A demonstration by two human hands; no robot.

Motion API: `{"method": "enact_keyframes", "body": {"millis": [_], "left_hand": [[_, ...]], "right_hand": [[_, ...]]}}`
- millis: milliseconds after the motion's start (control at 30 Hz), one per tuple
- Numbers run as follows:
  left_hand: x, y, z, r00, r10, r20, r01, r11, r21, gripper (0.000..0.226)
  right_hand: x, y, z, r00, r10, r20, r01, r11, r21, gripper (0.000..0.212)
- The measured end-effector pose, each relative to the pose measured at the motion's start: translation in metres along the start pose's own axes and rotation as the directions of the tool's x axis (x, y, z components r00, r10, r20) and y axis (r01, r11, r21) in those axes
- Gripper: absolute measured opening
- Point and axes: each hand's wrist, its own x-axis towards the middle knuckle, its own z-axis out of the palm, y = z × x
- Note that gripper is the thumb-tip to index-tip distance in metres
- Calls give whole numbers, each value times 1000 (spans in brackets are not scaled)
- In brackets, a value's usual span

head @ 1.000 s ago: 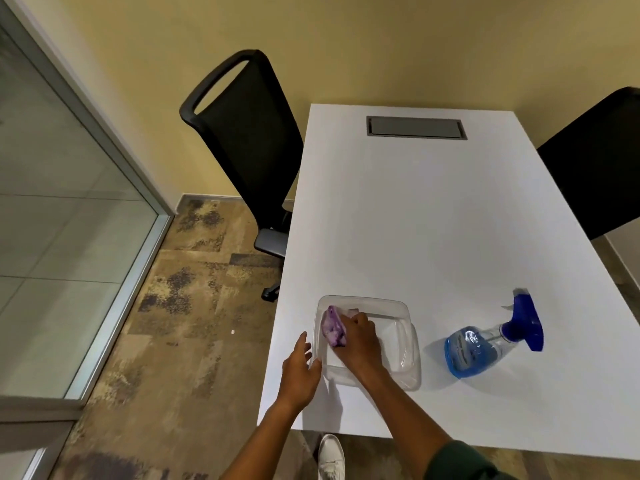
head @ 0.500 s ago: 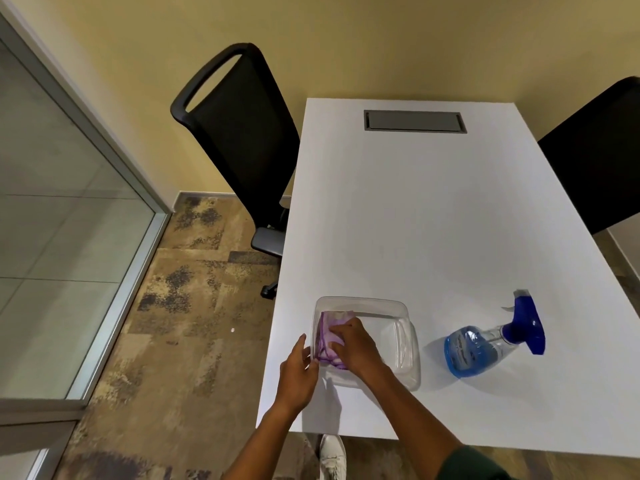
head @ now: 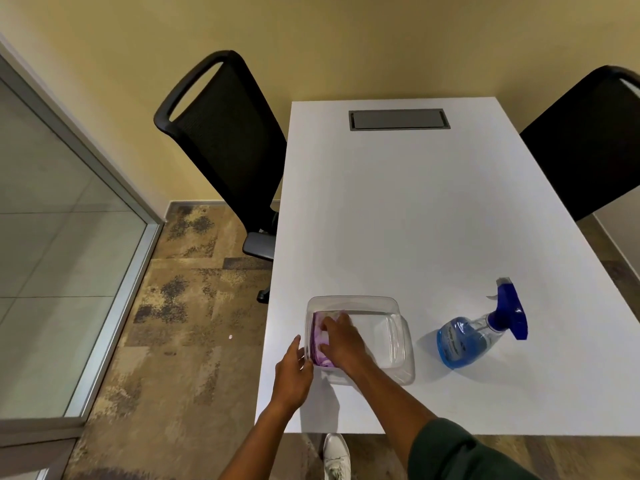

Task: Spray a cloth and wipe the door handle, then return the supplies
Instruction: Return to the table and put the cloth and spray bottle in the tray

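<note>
At the near edge of the white table (head: 433,220) a white shoe (head: 336,455) pokes out on the floor. Two hands reach over that edge. The left hand (head: 292,374) has its fingers spread and rests against the left wall of the one clear plastic tub (head: 403,348), not gripping it. The right hand (head: 343,342) is inside the tub, fingers curled over the one purple cloth (head: 320,344), pressing it down at the tub's left end. I cannot tell if the fingers pinch the cloth or just lie on it. The right half of the tub is bare.

The tub sits close to the table's near left corner. Just right of the tub, apart from it, one blue spray bottle (head: 479,329) lies on its side, nozzle pointing far and right.

Past these, the table top is wide and bare up to one grey hatch (head: 399,119) near the far edge.

There are two black chairs: one (head: 228,147) against the table's far left side, one (head: 588,140) at the far right. On the left is a glass wall (head: 52,237), with carpet floor (head: 180,323) between it and the table.
</note>
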Motion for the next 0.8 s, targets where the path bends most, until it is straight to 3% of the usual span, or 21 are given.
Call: {"method": "enact_keyframes", "body": {"millis": [67, 167, 333, 500, 667, 800], "left_hand": [[0, 1, 0, 1000, 9, 9, -9, 1000, 7, 58], [2, 4, 0, 1000, 9, 10, -9, 1000, 21, 59], [4, 6, 1, 999, 27, 30, -28, 999, 16, 61], [5, 8, 1, 998, 48, 28, -49, 999, 19, 59], [8, 12, 1, 999, 47, 13, -47, 999, 15, 60], [9, 15, 0, 1000, 28, 12, -27, 999, -16, 61]], "right_hand": [[-6, 7, -8, 1000, -4, 20, 3, 999, 36, 45], [-23, 22, -23, 995, 55, -84, -37, 978, 205, 35], [-64, 57, -57, 945, 225, -238, -73, 853, 516, 24], [-114, 105, -81, 811, 443, -382, -46, 698, 714, 13], [-136, 145, -108, 605, 607, -516, -37, 669, 743, 43], [-127, 161, -131, 597, 600, -533, -6, 667, 745, 71]]}}
